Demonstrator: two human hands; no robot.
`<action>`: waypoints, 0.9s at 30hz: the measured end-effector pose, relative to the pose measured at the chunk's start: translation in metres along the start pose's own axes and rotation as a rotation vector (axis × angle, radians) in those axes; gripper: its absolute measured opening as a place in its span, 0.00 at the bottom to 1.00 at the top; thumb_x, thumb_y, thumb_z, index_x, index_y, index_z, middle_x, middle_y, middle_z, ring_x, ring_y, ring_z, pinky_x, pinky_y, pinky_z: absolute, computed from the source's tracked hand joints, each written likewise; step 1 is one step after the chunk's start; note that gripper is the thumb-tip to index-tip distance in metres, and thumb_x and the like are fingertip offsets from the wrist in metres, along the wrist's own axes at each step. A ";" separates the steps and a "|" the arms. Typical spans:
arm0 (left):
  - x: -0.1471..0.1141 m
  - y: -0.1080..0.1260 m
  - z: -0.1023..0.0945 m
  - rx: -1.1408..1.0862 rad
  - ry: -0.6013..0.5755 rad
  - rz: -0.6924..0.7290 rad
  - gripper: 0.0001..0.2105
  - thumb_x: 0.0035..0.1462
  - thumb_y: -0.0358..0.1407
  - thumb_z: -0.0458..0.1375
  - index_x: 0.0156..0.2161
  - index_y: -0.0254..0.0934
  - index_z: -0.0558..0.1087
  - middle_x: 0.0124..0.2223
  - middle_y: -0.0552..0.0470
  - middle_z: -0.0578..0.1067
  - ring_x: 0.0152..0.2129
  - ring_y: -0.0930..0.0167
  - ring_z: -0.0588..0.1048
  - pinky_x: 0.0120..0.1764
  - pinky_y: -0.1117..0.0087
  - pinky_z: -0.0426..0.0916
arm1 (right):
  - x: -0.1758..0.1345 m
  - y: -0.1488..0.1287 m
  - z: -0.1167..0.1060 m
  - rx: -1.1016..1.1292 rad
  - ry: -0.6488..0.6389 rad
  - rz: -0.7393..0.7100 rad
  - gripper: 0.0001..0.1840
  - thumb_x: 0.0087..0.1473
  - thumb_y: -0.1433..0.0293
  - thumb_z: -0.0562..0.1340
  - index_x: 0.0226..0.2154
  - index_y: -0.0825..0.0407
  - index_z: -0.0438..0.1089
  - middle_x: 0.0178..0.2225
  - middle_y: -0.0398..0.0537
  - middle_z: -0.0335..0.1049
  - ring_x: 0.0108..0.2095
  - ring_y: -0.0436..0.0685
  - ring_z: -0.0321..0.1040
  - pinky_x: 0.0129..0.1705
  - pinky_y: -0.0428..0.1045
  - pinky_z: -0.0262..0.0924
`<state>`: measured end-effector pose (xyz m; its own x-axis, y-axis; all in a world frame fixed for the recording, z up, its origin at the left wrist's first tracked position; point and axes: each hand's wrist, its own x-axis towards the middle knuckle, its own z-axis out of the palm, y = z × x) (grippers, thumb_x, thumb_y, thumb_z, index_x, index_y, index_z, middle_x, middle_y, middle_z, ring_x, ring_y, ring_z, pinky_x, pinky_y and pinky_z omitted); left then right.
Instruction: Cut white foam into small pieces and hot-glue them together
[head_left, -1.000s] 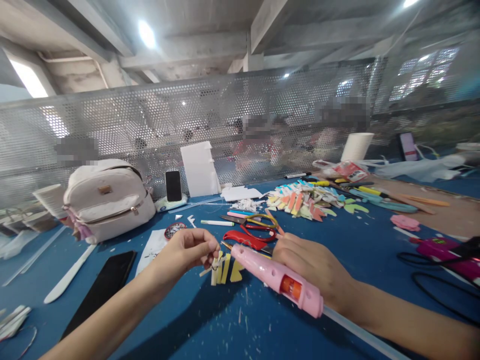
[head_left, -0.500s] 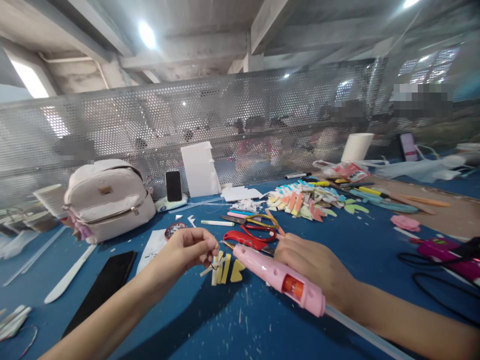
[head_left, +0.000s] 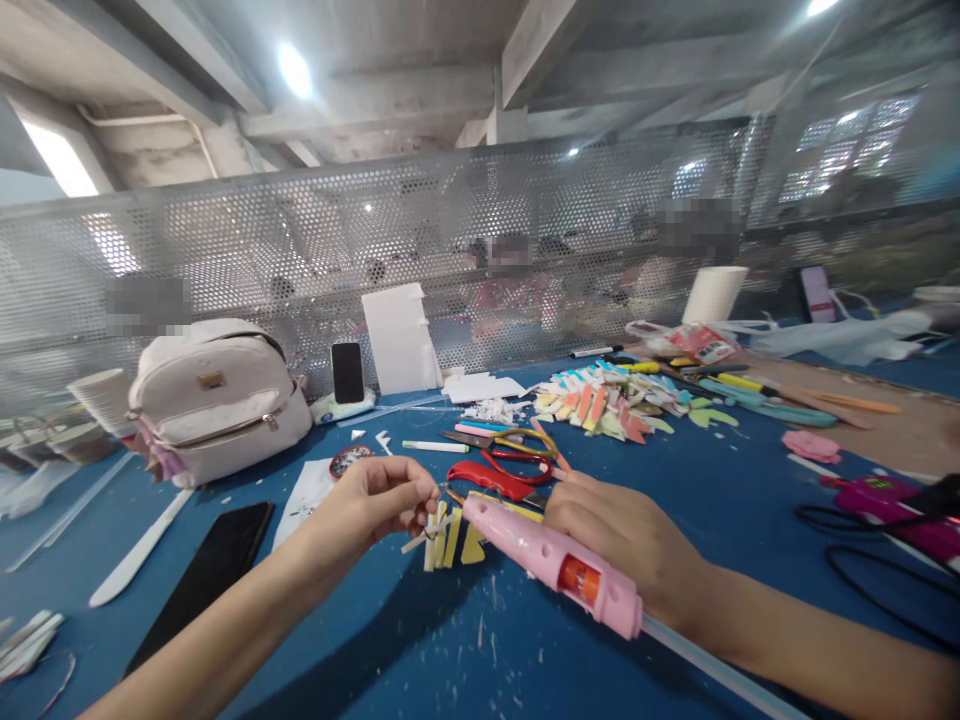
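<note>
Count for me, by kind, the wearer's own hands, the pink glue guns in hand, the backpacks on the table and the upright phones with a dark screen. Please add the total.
Hands: 2 (left hand, right hand)
Pink glue gun: 1
Backpack: 1
Upright dark-screened phone: 1
Total: 5

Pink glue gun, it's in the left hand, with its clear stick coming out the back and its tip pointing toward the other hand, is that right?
Not quite. The head view shows the pink glue gun in the right hand, not the left hand. Its clear stick does come out the back, and its tip does point toward the other hand.
</note>
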<state>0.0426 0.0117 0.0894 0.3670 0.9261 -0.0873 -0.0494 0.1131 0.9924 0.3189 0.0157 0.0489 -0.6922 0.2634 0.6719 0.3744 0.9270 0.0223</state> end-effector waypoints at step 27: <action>0.001 -0.005 -0.004 0.138 -0.046 0.037 0.15 0.51 0.45 0.66 0.29 0.33 0.73 0.27 0.53 0.74 0.21 0.78 0.67 0.28 0.75 0.62 | 0.003 0.000 -0.004 0.049 -0.020 0.074 0.10 0.65 0.72 0.49 0.32 0.51 0.60 0.28 0.45 0.65 0.28 0.54 0.58 0.34 0.49 0.52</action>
<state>0.0398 0.0136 0.0837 0.4097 0.9109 -0.0499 0.0632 0.0263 0.9977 0.3192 0.0150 0.0538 -0.6763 0.3365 0.6553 0.3948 0.9166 -0.0631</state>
